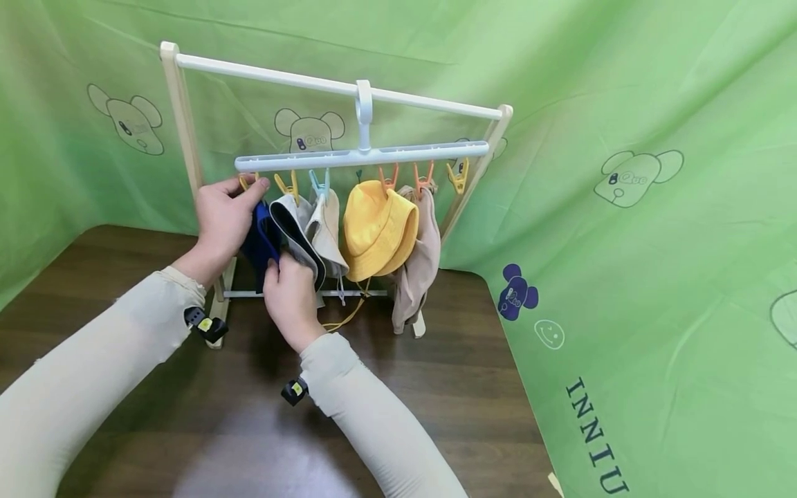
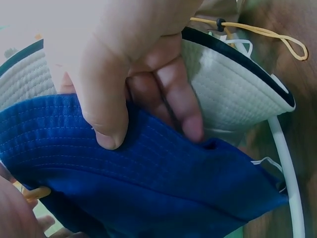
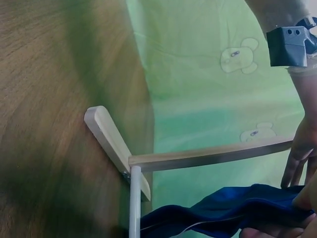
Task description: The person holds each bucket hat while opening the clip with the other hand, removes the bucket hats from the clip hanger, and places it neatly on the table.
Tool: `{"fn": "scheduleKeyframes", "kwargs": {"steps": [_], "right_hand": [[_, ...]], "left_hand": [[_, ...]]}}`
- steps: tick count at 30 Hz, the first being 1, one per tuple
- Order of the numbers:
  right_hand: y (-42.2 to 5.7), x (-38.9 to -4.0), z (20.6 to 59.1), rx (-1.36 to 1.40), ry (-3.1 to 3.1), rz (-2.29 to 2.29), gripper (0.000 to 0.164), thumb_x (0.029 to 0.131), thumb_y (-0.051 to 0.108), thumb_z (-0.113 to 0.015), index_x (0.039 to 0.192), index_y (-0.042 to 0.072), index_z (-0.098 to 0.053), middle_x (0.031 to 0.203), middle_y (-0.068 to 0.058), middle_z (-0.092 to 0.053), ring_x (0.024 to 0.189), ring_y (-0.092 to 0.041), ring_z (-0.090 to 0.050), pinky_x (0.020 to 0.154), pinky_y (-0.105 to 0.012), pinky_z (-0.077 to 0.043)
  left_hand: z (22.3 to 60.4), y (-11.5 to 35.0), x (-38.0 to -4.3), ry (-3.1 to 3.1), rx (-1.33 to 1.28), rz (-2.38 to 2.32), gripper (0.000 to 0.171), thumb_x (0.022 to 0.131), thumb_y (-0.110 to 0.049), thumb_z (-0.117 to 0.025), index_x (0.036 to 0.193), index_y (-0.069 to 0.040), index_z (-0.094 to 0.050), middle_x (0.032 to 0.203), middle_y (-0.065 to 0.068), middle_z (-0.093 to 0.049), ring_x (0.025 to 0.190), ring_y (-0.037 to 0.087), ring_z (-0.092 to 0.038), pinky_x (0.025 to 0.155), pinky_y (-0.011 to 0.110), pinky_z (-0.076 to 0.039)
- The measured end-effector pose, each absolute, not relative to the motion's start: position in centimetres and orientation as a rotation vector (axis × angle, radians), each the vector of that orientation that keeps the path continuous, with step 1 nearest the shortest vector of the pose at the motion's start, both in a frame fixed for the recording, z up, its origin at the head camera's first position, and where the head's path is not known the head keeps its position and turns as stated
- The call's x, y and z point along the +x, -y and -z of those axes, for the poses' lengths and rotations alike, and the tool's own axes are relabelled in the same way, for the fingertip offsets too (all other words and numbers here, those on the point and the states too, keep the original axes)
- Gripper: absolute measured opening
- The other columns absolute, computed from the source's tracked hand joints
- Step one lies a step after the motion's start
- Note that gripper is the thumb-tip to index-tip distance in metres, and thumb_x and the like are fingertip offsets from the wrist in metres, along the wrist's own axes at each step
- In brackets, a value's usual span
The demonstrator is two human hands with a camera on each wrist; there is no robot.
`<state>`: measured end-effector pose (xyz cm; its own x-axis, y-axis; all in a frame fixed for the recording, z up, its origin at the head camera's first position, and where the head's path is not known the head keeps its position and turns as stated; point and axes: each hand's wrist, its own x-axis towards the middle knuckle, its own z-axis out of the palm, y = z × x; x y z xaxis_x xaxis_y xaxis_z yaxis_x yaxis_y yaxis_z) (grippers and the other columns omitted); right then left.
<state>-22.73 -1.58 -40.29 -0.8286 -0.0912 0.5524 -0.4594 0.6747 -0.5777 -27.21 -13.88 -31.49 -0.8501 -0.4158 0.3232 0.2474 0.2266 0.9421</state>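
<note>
My left hand (image 1: 224, 214) pinches a yellow clothespin (image 1: 244, 183) at the left end of a pale blue hanger (image 1: 299, 160). Below it hangs a dark blue bucket hat (image 1: 259, 238), whose stitched brim fills much of the left wrist view. My right hand (image 1: 290, 294) grips this brim, with the thumb (image 2: 110, 131) over its face and the fingers behind. Close by on the right hangs a light grey hat (image 1: 292, 214) with black trim; its brim (image 2: 233, 82) lies behind my right fingers. In the right wrist view, the blue hat (image 3: 223, 203) stretches between both hands.
From the same hanger hang a cream hat (image 1: 326, 232), a yellow bucket hat (image 1: 373, 232) with a cord, and a beige cloth item (image 1: 420, 256). A yellow clip (image 1: 458, 176) dangles at the right end. A wooden rack (image 1: 180, 111) stands on the brown table (image 1: 373, 408) before a green curtain (image 1: 623, 104).
</note>
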Motion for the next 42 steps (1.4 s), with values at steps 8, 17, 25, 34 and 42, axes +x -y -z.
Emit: {"fn": "scheduleKeyframes", "kwargs": {"steps": [8,17,25,34,42], "right_hand": [[1.4,-22.7,40.3,0.416,2.376,-0.964,0.021,0.102,0.018,-0.059,0.083,0.009,-0.064,0.075,-0.008,-0.071,0.066,-0.023,-0.069,0.058,-0.038,-0.054],[1.2,-22.6,40.3,0.404,2.395,-0.962,0.025,0.104,0.020,-0.057,0.082,0.010,-0.064,0.074,-0.008,-0.071,0.063,-0.020,-0.066,0.054,-0.035,-0.051],[1.0,-22.4,40.5,0.401,2.394,-0.947,0.025,0.103,0.019,-0.058,0.080,0.011,-0.064,0.072,-0.007,-0.070,0.059,-0.019,-0.062,0.051,-0.033,-0.049],[0.5,-22.4,40.6,0.383,2.380,-0.910,0.023,0.103,0.020,-0.058,0.082,0.011,-0.064,0.074,-0.009,-0.071,0.063,-0.023,-0.067,0.054,-0.038,-0.053],[0.2,-22.3,40.8,0.389,2.375,-0.877,0.025,0.102,0.020,-0.059,0.079,0.011,-0.063,0.072,-0.008,-0.069,0.063,-0.023,-0.067,0.054,-0.037,-0.052]], "left_hand": [[31.1,13.9,-27.3,1.999,0.132,1.635,0.031,0.090,-0.041,-0.078,0.097,-0.011,-0.083,0.098,-0.010,-0.074,0.101,0.001,-0.063,0.084,0.016,-0.046],[30.9,13.8,-27.4,1.989,0.119,1.654,0.025,0.091,-0.036,-0.077,0.095,-0.011,-0.083,0.097,-0.010,-0.073,0.101,0.001,-0.062,0.085,0.016,-0.046],[31.0,13.8,-27.5,1.984,0.120,1.660,0.028,0.091,-0.036,-0.077,0.099,-0.010,-0.083,0.101,-0.008,-0.074,0.106,0.002,-0.063,0.089,0.017,-0.048],[31.1,13.6,-27.7,1.973,0.108,1.638,0.028,0.091,-0.038,-0.077,0.088,-0.010,-0.082,0.101,-0.007,-0.073,0.102,0.001,-0.063,0.083,0.016,-0.046],[31.1,13.6,-27.7,1.994,0.111,1.606,0.034,0.093,-0.039,-0.075,0.087,-0.006,-0.080,0.098,-0.007,-0.071,0.096,0.001,-0.060,0.075,0.017,-0.043]]}}
